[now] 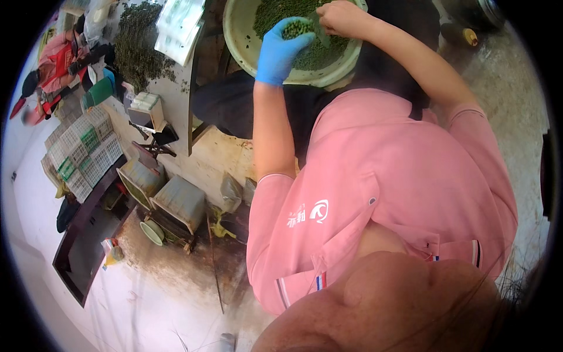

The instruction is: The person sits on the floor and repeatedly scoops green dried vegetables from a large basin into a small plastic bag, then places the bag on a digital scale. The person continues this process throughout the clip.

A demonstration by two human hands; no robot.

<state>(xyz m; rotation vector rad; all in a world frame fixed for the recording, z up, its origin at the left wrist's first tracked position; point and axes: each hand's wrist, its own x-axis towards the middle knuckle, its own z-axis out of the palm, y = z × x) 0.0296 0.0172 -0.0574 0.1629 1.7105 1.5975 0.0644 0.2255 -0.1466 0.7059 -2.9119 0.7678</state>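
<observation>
My left hand (277, 53), in a blue glove, is cupped around a small heap of round green berries (298, 29), which look like green peppercorns. Bare and to its right, my right hand (342, 20) has its fingers closed on a thin, translucent greenish piece (324, 37), perhaps plastic. Both hands are over a pale green plastic basin (239, 42) in front of my lap. Loose small green berries (275, 11) cover much of its bottom. My right forearm crosses the basin's right rim.
On a table (176, 88) to the left lie a dark green heap of dried plant matter (138, 39) and a stack of clear plastic bags (179, 31). Farther off are plastic crates (83, 149), grey bins (178, 202) and another person (57, 61) in red and pink.
</observation>
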